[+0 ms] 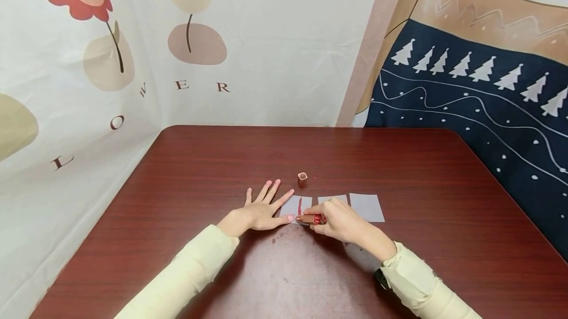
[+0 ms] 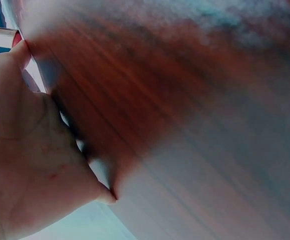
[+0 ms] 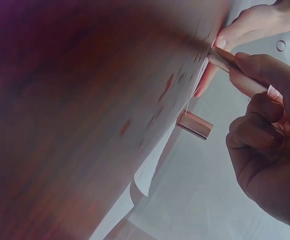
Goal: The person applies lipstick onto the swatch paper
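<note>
My right hand (image 1: 340, 219) grips a reddish-brown lipstick (image 1: 307, 219) between thumb and fingers, its tip low over the near edge of the leftmost white paper (image 1: 290, 204). A red stroke (image 1: 300, 205) runs down that sheet. With fingers spread, my left hand (image 1: 259, 213) rests beside it, thumb and index fingertip on the paper's left part. Just beyond the sheet stands the lipstick cap (image 1: 302, 180), its hollow end up. In the right wrist view the lipstick (image 3: 244, 80) points toward the left thumb; in the left wrist view its end (image 2: 2, 37) shows near that thumb.
To the right lie a middle paper (image 1: 326, 200), partly covered by my right hand, and a third white paper (image 1: 366, 208). Small reddish specks (image 1: 273, 241) dot the glossy brown table (image 1: 222, 156). Printed cloths (image 1: 284, 62) hang behind the table's far edge.
</note>
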### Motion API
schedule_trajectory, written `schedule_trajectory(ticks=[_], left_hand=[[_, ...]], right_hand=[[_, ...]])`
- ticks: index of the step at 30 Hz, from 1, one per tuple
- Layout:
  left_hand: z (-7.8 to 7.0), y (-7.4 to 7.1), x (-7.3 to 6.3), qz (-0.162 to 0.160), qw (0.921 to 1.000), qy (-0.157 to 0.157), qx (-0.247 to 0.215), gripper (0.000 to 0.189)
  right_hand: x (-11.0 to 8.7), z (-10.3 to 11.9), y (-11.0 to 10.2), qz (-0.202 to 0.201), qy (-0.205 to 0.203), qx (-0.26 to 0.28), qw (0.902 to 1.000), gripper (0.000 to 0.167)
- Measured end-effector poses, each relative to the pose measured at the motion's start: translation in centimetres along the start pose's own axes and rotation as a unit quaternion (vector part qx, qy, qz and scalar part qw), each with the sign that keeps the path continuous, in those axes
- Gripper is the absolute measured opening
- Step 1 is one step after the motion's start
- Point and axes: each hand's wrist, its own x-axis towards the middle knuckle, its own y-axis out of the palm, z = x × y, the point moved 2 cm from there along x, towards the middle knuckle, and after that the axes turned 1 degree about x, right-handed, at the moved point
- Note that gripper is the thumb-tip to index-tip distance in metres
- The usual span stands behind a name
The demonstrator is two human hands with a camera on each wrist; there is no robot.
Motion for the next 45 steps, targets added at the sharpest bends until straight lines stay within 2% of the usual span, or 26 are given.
schedule_trajectory(ticks=[25,36,45], left_hand=[[0.0,-0.1,0.1,-0.004,1.0000,0.003,0.001,0.073],[-0.8,-1.0,-0.8,0.003,0.9999,0.009,0.005,0.072],[-0.3,-0.4,-0.2,0.002,1.0000,0.006,-0.001,0.074]], right_hand=[[-0.3,0.3,0.0,-0.004,-0.006,-0.020,0.9998,0.026],[-0.4,0.4,0.0,-0.001,-0.003,-0.021,0.9998,0.026],[-0.4,0.3,0.0,0.006,0.005,-0.019,0.9998,0.027]])
